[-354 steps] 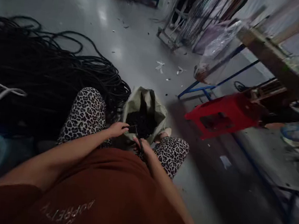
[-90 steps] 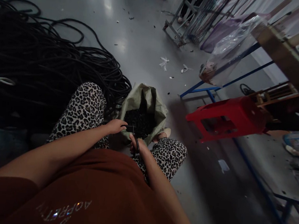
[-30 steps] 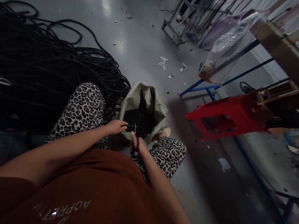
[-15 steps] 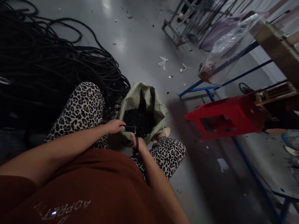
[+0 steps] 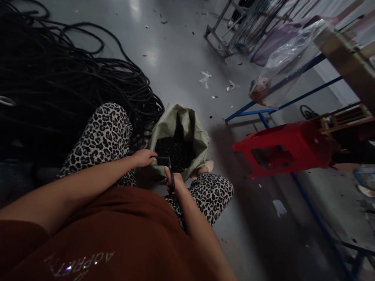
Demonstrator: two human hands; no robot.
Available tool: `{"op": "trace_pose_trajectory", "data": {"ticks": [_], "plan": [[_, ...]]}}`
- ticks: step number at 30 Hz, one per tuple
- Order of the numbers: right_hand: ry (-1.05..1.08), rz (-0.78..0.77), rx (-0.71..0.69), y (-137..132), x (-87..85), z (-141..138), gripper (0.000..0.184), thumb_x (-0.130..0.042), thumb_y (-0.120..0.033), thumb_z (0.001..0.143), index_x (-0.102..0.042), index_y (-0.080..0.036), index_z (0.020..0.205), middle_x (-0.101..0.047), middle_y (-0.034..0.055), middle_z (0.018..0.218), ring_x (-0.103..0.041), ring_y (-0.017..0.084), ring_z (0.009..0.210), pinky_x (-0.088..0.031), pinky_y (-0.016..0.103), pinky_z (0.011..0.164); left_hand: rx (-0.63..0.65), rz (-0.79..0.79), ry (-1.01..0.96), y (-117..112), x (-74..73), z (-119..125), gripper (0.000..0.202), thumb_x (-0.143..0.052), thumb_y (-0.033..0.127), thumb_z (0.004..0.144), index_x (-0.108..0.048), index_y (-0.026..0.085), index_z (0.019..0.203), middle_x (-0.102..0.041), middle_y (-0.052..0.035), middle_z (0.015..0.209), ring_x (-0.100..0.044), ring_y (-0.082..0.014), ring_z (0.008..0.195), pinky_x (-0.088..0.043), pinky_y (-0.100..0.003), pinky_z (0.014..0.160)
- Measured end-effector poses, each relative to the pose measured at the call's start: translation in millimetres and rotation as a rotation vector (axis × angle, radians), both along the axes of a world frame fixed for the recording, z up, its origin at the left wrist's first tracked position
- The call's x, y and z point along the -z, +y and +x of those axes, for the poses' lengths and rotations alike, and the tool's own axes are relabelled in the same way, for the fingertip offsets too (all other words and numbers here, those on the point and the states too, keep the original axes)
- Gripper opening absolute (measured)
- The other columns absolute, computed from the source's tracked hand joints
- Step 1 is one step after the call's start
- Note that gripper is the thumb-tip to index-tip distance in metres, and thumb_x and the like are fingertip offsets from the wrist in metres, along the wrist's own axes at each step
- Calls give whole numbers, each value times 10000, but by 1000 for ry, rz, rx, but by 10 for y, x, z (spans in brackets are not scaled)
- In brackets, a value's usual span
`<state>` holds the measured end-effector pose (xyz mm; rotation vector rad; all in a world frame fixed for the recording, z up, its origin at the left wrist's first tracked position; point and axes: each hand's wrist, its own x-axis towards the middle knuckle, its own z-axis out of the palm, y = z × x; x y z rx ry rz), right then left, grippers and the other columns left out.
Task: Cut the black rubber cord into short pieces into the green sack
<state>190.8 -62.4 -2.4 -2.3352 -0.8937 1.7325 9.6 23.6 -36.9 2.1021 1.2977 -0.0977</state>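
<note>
My left hand (image 5: 143, 157) is closed around a black cord (image 5: 163, 160), whose end sticks out to the right over the near rim of a pale green woven sack (image 5: 202, 138). In my right hand (image 5: 176, 182) is a pair of scissors (image 5: 172, 184) with dark handles. The blades point up and meet the cord's free end, and I cannot tell whether they are closed. Inside the sack lies a heap of small black pieces (image 5: 173, 150). Both hands are between my knees, just in front of the sack.
A large tangle of black cord (image 5: 91, 71) covers the floor at left. A red plastic stool (image 5: 301, 145) lies on its side at right, near a blue-legged table (image 5: 350, 63). A wheeled metal rack (image 5: 218, 42) stands farther off; white scraps (image 5: 205, 79) litter the floor.
The scissor blades have shifted slightly against the end of the cord. Both hands stay in nearly the same place, and the whole view has moved only a little.
</note>
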Motion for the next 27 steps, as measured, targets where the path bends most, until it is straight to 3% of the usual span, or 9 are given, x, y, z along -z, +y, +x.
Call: {"op": "trace_pose_trajectory", "data": {"ticks": [4, 9, 19, 27], "plan": [[71, -2, 3, 3, -72, 6, 583, -380, -646, 902, -571, -137, 692, -512, 33, 448, -519, 154, 351, -438, 237, 354, -31, -6, -18, 2, -14, -3, 382, -457, 333, 849, -652, 254, 1167, -677, -17, 1170, -602, -202, 1094, -448, -264, 923], [116, -20, -81, -17, -104, 13, 611, -332, -648, 918, -559, -129, 688, -556, 53, 482, -533, 145, 360, -362, 202, 326, -53, -14, -53, 10, -29, -2, 379, -455, 320, 855, -653, 240, 1169, -683, -13, 1158, -603, -194, 1086, -449, -253, 919], [153, -4, -144, -29, -49, 36, 616, -313, -660, 916, -556, -133, 706, -604, 74, 534, -564, 147, 392, -348, 189, 337, -37, 3, -72, -1, 43, -11, 373, -462, 336, 858, -657, 247, 1163, -687, -14, 1146, -612, -198, 1073, -455, -251, 904], [184, 11, -129, -40, 107, 43, 634, -297, -698, 896, -547, -148, 703, -576, 59, 498, -545, 151, 365, -343, 200, 324, 55, 12, -83, -16, 17, -13, 357, -440, 333, 862, -671, 251, 1122, -702, -14, 1097, -628, -201, 1023, -463, -257, 857]]}}
